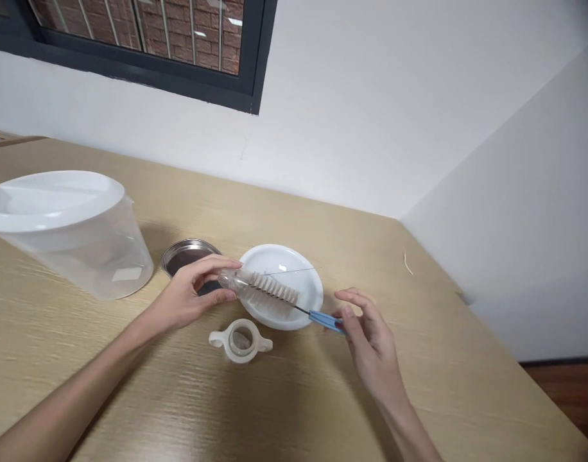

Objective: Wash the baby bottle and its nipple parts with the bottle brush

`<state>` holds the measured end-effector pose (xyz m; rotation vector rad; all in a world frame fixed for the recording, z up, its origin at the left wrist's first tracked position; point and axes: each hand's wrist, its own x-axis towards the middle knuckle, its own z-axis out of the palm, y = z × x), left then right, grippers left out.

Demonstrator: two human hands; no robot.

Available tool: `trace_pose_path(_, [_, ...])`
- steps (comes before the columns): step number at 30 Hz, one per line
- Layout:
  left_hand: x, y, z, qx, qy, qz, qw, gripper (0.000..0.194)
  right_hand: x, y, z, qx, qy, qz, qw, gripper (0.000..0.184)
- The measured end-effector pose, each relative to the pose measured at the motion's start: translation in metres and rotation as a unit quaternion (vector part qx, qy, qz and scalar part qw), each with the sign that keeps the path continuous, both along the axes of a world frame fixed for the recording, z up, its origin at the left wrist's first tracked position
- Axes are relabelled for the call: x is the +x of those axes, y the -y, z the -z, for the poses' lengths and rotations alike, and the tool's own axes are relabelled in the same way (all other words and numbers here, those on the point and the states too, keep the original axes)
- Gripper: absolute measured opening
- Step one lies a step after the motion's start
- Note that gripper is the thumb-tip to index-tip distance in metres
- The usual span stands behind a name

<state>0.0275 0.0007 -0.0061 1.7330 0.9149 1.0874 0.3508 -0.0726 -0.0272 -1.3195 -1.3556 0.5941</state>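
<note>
The left hand [185,295] is closed around a clear plastic feeding bottle [231,282], which is held on its side above the edge of a white plate [309,282]. A bottle brush [275,290] is inserted into the bottle's mouth, with most of its pale bristles left outside and its thin wire stem stretched across the plate. The brush's blue handle [325,321] is pinched by the right hand [368,340] between thumb and fingers, off the plate's right edge.

A steel dish [185,251] is partly covered by the left hand, and a white two-handled bottle collar [241,341] is laid just in front of the plate. Farther left, a large translucent plastic container [82,260] with a white lid [48,200] is tilted on a light wood-grain table [294,398], below a dark-framed window [140,45]
</note>
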Motion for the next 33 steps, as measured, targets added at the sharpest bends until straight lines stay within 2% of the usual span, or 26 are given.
trace_pose_path(4, [0.000, 0.001, 0.000, -0.002, 0.004, 0.007, 1.000, 0.039, -0.004, 0.000, 0.006, 0.009, -0.028, 0.038, 0.999, 0.033])
trace_pose_path(10, [0.001, -0.001, 0.007, -0.017, 0.004, 0.011, 1.000, 0.039, -0.007, -0.003, 0.008, -0.036, -0.174, 0.067, 0.982, 0.046])
trace_pose_path(16, [0.007, 0.005, 0.006, 0.034, -0.054, 0.011, 0.998, 0.038, -0.013, -0.003, 0.010, -0.076, -0.152, 0.119, 0.978, 0.054])
trace_pose_path(19, [0.009, 0.007, 0.003, 0.052, -0.060, 0.003, 0.997, 0.037, -0.011, -0.002, 0.005, -0.098, -0.144, 0.091, 0.981, 0.058])
trace_pose_path(23, [0.007, 0.005, 0.001, 0.048, -0.038, -0.042, 0.997, 0.039, -0.001, -0.003, -0.003, -0.135, -0.056, -0.053, 0.988, 0.050])
trace_pose_path(25, [0.006, 0.003, 0.000, 0.036, -0.026, -0.061, 0.997, 0.039, 0.004, -0.003, -0.006, -0.124, -0.022, -0.098, 0.987, 0.044])
trace_pose_path(29, [0.003, 0.001, 0.002, 0.012, -0.018, -0.055, 0.998, 0.041, 0.011, -0.005, -0.003, -0.051, 0.023, -0.070, 0.996, 0.026])
trace_pose_path(33, [0.006, 0.005, 0.009, 0.012, 0.026, -0.045, 0.999, 0.055, 0.012, -0.007, 0.004, -0.057, -0.002, -0.019, 0.998, 0.028])
